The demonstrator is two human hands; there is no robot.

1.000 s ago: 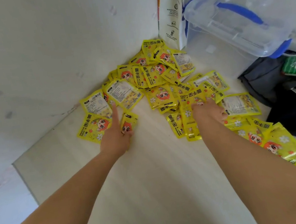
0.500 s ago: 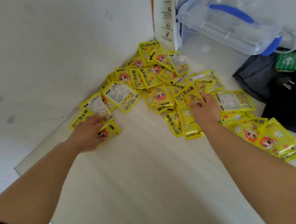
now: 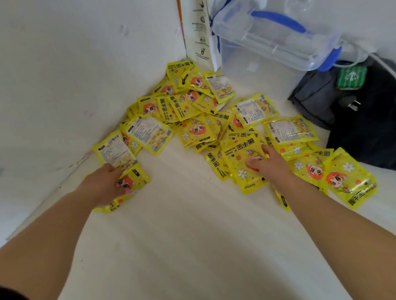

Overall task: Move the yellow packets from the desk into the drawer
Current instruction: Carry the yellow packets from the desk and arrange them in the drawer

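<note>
Yellow packets (image 3: 194, 131) are lying heaped in the far corner of the pale surface (image 3: 181, 255). The left hand (image 3: 103, 188) is gripping one at the heap's near-left edge; the right hand (image 3: 269, 164) is pinching another, thumb on top, further right.

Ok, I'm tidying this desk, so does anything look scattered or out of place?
Yes: the yellow packets lie strewn in an overlapping heap across the desk corner, some face up, some back up, none stacked.
</note>
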